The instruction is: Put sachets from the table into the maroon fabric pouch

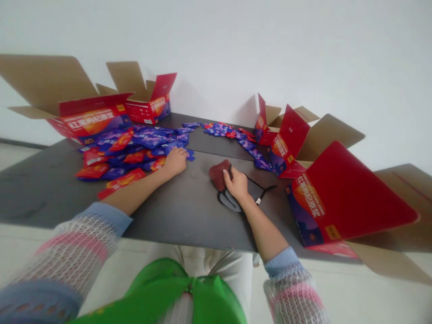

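My left hand [176,161] is at the right edge of a heap of blue and red sachets [148,137], its fingers bent onto a blue sachet [191,155]. My right hand [237,183] is closed on a grey fabric pouch [230,201] with black edging and a dark cord. A dark red, soft-looking part [218,174] shows at the pouch's top left, against my thumb. My fingers hide some of the pouch, and its lower side lies close to or on the dark table [202,216].
Open cartons stand on both sides: a large one [94,121] and a smaller one [148,110] at left, and a near one [310,207], a middle one [285,150] and a far one [265,123] at right. More sachets [219,129] trail along the back towards the right cartons. A white wall [216,58] rises behind.
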A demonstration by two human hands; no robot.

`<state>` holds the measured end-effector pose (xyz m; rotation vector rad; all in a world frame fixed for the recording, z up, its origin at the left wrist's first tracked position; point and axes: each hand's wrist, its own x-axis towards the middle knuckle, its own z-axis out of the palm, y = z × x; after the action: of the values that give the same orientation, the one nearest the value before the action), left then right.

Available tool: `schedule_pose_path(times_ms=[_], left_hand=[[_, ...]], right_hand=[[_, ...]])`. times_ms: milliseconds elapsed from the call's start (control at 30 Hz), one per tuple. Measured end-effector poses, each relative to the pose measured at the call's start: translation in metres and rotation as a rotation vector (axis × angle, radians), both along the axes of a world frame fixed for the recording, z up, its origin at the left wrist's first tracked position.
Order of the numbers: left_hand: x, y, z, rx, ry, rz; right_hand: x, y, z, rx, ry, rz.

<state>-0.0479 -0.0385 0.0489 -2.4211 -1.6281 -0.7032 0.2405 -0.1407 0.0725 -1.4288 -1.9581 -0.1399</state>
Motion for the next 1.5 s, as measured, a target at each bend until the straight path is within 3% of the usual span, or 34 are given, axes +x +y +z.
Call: schedule_pose_path(times_ms=[100,233,300,467,700,800,967,1033,1267,1500], left_hand=[[0.005,-0.003,-0.005,0.018,0.011,0.055],[0.015,-0.015,-0.011,0.102,0.038,0.255],[0.023,-0.023,-0.011,0.131,0.062,0.269],[0.036,-0.034,-0.003,0.146,0.036,0.043],[0.053,-0.022,0.004,0.086,0.03,-0.193],[0.074,-0.013,0.006,0.046,-0.046,-0.233],[0.12,0.012,0.012,-0.043,-0.1,-0.27],[0.141,0.021,0.013,-0.069,-0.117,-0.277],[0.209,0.037,0.021,-0.101,-0.12,-0.279],[0.256,0.068,0.021,-0.083,-0.12,-0.207]], right_hand=[[-0.001,-0.001,0.001,-0.024,-0.014,0.004],[-0.004,-0.005,0.002,-0.01,-0.025,0.004],[-0.005,-0.007,0.002,0.026,-0.031,0.002],[-0.008,-0.012,0.003,0.136,-0.01,-0.018],[-0.009,-0.015,0.004,0.096,-0.04,-0.03],[-0.007,-0.017,0.004,0.158,-0.06,0.019],[-0.006,-0.028,0.009,0.43,-0.019,0.157],[-0.009,-0.035,0.011,0.467,-0.036,0.205],[-0.028,-0.047,0.016,0.256,-0.245,0.332],[-0.03,-0.034,0.013,0.186,-0.166,0.172]])
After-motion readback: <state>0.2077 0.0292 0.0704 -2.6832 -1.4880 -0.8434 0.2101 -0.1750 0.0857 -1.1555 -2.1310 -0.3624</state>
